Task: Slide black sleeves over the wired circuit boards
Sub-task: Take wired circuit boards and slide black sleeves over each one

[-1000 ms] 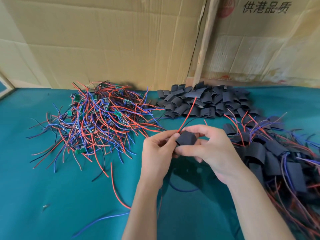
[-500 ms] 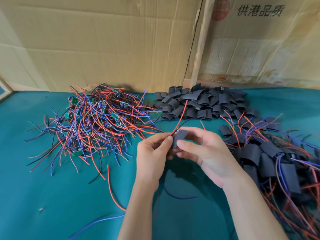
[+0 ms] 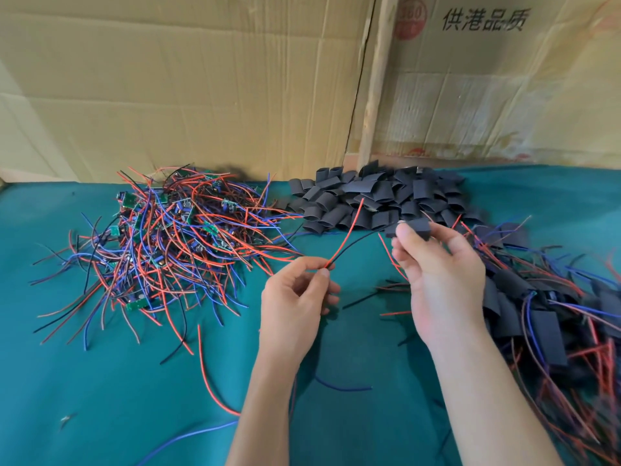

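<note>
Fingers of the left hand [image 3: 295,297] pinch a thin red wire [image 3: 346,235] and black wire [image 3: 359,238]. Right hand [image 3: 437,264] pinches a flat black sleeve [image 3: 408,227] above the teal cloth table [image 3: 100,381], in front of the loose sleeve pile [image 3: 379,196].

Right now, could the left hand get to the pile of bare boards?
Probably yes, once it drops the wires. The left hand pinches them beside the board pile, with only open cloth between.
</note>
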Motion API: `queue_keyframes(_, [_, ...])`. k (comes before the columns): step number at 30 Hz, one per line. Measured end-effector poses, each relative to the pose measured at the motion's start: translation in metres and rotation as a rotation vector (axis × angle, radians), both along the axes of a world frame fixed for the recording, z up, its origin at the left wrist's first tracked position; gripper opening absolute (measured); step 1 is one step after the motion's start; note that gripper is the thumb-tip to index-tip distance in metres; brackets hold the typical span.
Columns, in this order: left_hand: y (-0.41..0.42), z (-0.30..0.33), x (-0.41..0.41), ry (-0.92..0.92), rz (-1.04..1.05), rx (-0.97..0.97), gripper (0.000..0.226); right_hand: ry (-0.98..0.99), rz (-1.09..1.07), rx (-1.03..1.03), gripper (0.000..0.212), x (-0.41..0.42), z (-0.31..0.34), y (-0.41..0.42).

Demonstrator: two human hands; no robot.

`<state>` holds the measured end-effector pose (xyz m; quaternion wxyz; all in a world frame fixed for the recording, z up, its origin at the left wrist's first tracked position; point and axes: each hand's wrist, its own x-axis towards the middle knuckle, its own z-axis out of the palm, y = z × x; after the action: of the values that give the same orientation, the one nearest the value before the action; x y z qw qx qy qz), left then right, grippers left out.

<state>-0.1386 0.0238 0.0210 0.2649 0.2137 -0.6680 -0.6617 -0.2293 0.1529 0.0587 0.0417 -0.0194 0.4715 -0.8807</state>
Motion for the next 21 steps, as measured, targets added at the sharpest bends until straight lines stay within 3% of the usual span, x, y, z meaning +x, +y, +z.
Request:
queue_keyframes(11, [0.0013, 0.002, 0.0005, -0.033, -0.007, -0.019, 0.022, -0.032, -0.004, -0.182, 0.019, -0.0001, 0.0015, 0.0007])
queue_keyframes(21, [-0.0024, 0.0051, 0.004, 0.044, 0.067, 0.095, 0.032, -0.074, -0.007, -0.167, 0.019, -0.0004, 0.0008, 0.0014])
